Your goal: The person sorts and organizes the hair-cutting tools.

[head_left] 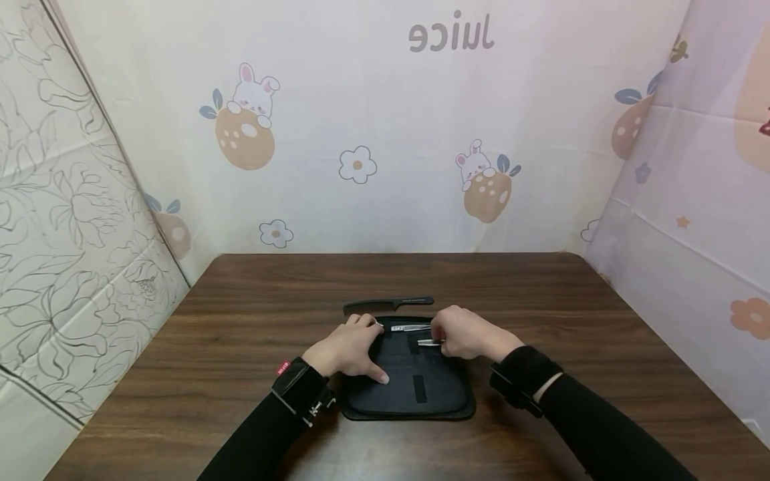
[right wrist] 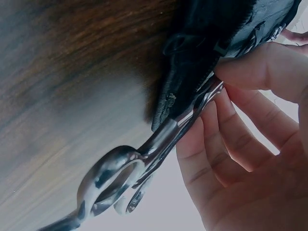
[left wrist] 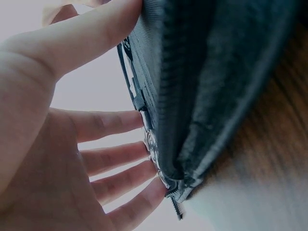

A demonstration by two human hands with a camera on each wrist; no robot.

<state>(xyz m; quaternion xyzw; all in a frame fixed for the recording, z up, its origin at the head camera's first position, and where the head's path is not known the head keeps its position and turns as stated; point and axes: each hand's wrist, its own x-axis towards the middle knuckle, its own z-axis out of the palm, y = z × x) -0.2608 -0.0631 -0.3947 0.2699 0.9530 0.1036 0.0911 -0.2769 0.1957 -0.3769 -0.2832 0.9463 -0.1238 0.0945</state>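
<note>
A black zip case [head_left: 397, 394] lies on the table between both hands. My left hand [head_left: 351, 347] rests on its left side, thumb spread over the face and fingertips at the far edge by a metal finger ring. In the left wrist view, the fingers [left wrist: 115, 156] reach straight to metal handles along the case edge. My right hand [head_left: 466, 332] pinches metal scissors [right wrist: 115, 178] at the case's right side; their looped handles stick out past the edge in the right wrist view. Silver blades [head_left: 429, 343] show left of that hand, and another silver blade [head_left: 406, 328] lies farther back.
Just beyond the case lies a black comb [head_left: 415, 301] with a handle. A dark elastic strap [head_left: 419, 389] crosses the near part of the case. The brown wooden table [head_left: 252, 300] ends at a patterned cloth backdrop [head_left: 361, 100], with more cloth on both sides.
</note>
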